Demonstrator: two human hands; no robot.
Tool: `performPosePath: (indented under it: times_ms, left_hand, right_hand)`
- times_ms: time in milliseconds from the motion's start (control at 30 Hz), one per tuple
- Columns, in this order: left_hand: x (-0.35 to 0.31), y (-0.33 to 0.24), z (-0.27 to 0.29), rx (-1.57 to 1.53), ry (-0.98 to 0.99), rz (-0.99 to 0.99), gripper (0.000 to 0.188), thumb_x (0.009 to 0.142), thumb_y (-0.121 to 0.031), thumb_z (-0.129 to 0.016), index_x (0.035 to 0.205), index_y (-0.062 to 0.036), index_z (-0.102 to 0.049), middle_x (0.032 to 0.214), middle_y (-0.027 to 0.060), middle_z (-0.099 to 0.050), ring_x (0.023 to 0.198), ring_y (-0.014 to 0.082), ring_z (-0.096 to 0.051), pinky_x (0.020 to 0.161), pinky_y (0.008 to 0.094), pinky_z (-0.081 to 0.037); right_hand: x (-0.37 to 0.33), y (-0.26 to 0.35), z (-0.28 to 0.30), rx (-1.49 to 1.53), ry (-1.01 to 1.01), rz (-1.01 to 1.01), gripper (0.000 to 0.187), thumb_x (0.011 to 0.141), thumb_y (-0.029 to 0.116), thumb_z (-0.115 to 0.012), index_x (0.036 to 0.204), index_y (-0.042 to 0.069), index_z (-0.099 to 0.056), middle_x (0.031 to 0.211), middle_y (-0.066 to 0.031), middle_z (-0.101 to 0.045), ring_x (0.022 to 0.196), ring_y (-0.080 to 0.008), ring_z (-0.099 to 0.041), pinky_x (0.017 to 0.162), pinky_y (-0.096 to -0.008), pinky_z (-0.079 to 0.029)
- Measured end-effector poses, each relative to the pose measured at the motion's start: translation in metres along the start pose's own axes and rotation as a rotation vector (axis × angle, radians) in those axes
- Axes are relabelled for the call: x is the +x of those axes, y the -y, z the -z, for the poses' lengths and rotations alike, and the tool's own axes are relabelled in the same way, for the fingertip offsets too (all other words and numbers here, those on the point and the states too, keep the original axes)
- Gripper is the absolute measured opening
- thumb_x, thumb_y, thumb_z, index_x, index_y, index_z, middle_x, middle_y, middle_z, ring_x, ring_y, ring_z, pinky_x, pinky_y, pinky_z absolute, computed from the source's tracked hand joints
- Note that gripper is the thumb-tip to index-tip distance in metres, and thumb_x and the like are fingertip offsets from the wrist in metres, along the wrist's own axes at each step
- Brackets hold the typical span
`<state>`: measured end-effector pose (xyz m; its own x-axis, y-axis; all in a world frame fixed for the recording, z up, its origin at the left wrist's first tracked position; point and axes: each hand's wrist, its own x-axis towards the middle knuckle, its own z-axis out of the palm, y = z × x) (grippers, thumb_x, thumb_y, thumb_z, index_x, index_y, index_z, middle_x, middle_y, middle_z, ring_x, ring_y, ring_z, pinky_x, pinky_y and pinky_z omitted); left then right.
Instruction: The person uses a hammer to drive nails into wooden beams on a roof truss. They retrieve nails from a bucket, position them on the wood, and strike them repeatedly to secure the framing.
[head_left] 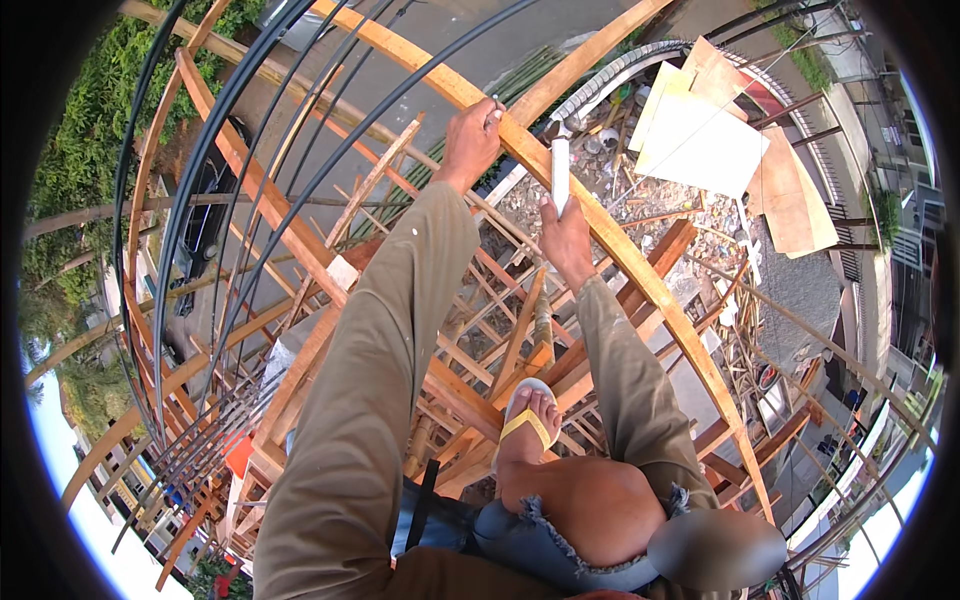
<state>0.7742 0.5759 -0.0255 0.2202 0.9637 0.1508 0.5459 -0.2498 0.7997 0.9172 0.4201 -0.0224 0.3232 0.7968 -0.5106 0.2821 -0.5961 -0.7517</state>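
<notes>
My right hand [567,243] is wrapped round the white handle of a hammer [560,172], whose dark head lies over the far edge of a long wooden beam [650,285]. Farther up that beam, my left hand [472,143] is closed, its fingers pinched together against the wood. Anything between those fingertips is too small to make out. Just right of my left hand, a second wooden beam [585,65] meets the first at an angle. Both forearms are in long olive sleeves.
My sandalled foot [527,415] rests on timber framing high above the ground. Black cables [215,150] sweep past on the left. Below lie rubble [615,140], plywood sheets [700,140] and a lattice of wooden poles. A dark car [205,225] stands on the road.
</notes>
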Motion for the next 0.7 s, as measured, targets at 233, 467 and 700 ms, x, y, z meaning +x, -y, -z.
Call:
performPosePath:
  times_ms: [233, 467, 700]
  left_hand:
    - [0.0, 0.007, -0.002, -0.048, -0.043, -0.04, 0.01, 0.092, -0.006, -0.057, 0.097, -0.0005, -0.063, 0.091, 0.0241, -0.067, 0.086, 0.0448, -0.064, 0.074, 0.0486, -0.049]
    - [0.004, 0.019, -0.005, 0.037, 0.004, -0.137, 0.014, 0.094, -0.008, -0.058, 0.102, -0.0008, -0.067, 0.095, 0.0221, -0.069, 0.089, 0.0416, -0.066, 0.076, 0.0457, -0.051]
    - [0.001, 0.032, -0.007, 0.033, -0.035, -0.178, 0.016, 0.095, -0.01, -0.06, 0.106, -0.0011, -0.068, 0.101, 0.0202, -0.07, 0.094, 0.0419, -0.066, 0.079, 0.0443, -0.052]
  right_hand:
    - [0.007, -0.015, -0.006, 0.049, 0.002, -0.012, 0.041, 0.1, 0.035, -0.056, 0.106, -0.005, -0.052, 0.09, -0.0294, -0.066, 0.088, -0.0463, -0.066, 0.078, -0.0519, -0.049]
    - [-0.002, -0.003, 0.003, -0.061, -0.036, 0.07, 0.038, 0.102, 0.035, -0.053, 0.109, -0.003, -0.051, 0.083, -0.0203, -0.062, 0.073, -0.0349, -0.063, 0.066, -0.0444, -0.049]
    - [-0.046, 0.077, 0.027, 0.077, -0.18, 0.603, 0.048, 0.105, 0.032, -0.049, 0.139, -0.001, -0.04, 0.074, -0.0083, -0.057, 0.061, -0.0194, -0.058, 0.059, -0.0401, -0.049]
